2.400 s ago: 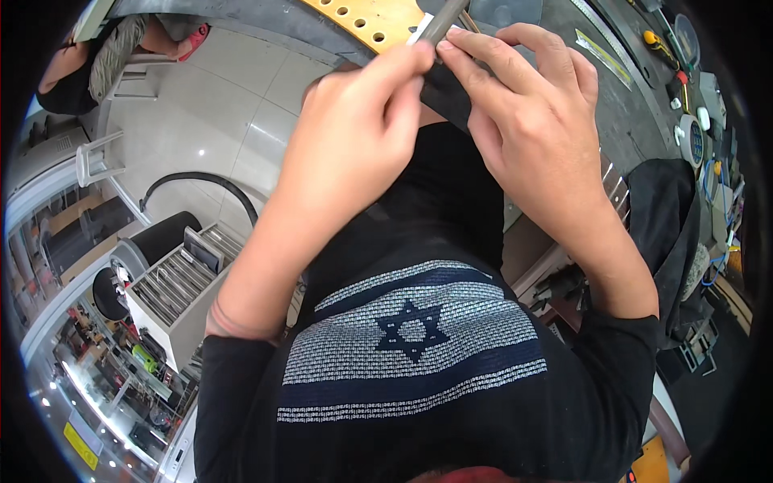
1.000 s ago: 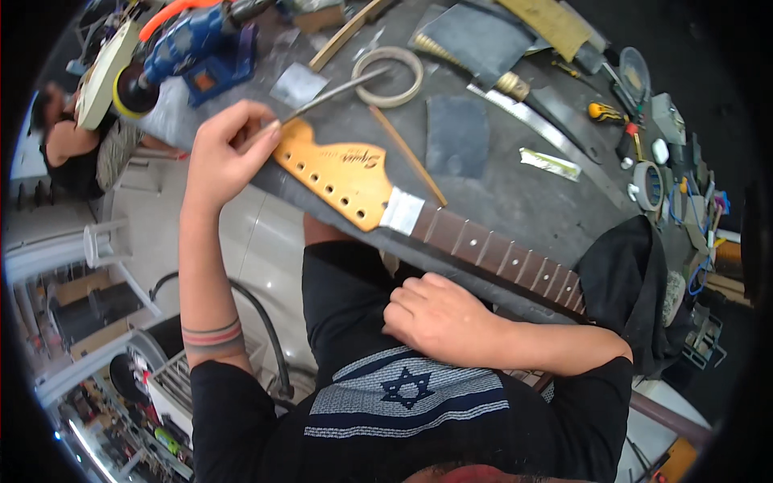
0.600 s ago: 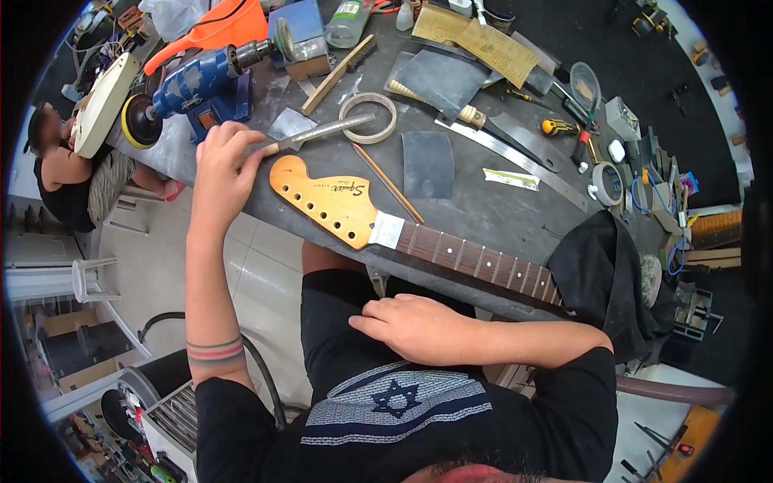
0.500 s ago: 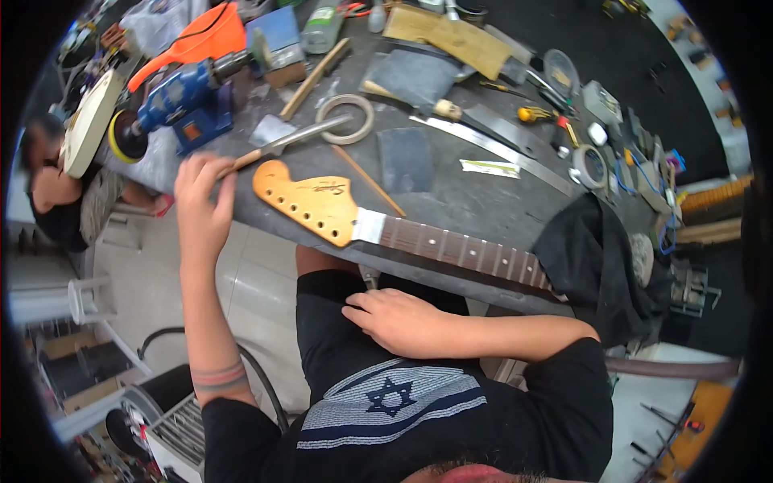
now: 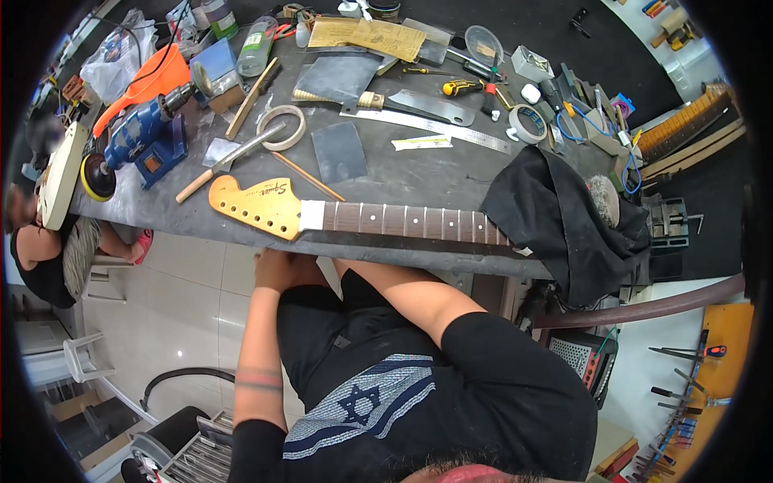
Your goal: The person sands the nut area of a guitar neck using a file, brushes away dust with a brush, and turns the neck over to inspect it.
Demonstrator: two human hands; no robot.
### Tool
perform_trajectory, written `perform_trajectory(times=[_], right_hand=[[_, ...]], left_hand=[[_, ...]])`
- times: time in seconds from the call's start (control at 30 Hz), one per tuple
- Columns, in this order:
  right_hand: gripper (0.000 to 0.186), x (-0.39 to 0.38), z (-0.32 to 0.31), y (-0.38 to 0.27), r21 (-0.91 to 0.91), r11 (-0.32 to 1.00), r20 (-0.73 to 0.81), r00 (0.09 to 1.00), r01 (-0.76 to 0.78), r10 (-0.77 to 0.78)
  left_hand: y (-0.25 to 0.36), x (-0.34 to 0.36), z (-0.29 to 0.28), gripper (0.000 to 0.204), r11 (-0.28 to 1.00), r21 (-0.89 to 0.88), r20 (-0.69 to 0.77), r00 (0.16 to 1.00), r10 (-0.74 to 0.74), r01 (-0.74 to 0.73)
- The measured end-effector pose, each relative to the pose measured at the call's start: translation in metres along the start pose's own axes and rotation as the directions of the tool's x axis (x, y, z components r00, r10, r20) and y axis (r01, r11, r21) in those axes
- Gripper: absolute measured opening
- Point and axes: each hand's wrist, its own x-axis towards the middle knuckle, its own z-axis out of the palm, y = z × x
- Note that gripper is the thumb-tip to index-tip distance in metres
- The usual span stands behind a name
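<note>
Your left hand (image 5: 274, 270) sits at the near edge of the workbench (image 5: 419, 173) in the middle of the frame, holding nothing, though you cannot tell whether its fingers are spread or closed. Your right hand is hidden under that edge. The guitar neck (image 5: 362, 217) lies flat just above, headstock pointing left, untouched.

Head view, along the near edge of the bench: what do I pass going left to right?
Blue power tool → wooden-handled tool → yellow headstock → dark fretboard → black cloth. The left hand sits below the bench edge, under the headstock.
</note>
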Motion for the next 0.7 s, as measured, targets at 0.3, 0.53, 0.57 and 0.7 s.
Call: perform_trajectory(times=[0.3, 0.53, 0.57, 0.7], right_hand=[[0.035, 0.018, 0.033, -0.014, -0.243, 0.966, 0.009, 0.996, 0.087, -0.087], [0.032, 0.005, 0.037, -0.024, -0.395, 0.899, 0.071, 0.982, 0.188, -0.174], [0.032, -0.003, 0.035, -0.022, -0.42, 0.883, 0.081, 0.978, 0.207, -0.191], [0.032, -0.076, -0.018, -0.068, -0.094, 0.935, 0.169, 0.931, 0.343, -0.324]], left_hand=[[0.024, 0.034, 0.017, 0.061, 0.977, 0.054, 0.286, 0.941, 0.184, -0.207], [0.047, -0.011, -0.014, 0.058, 0.977, 0.204, 0.336, 0.942, -0.009, -0.064], [0.053, -0.018, -0.019, 0.057, 0.99, 0.131, 0.359, 0.933, -0.006, -0.044], [0.028, -0.031, -0.032, 0.058, 0.942, 0.3, 0.368, 0.929, 0.029, -0.148]])
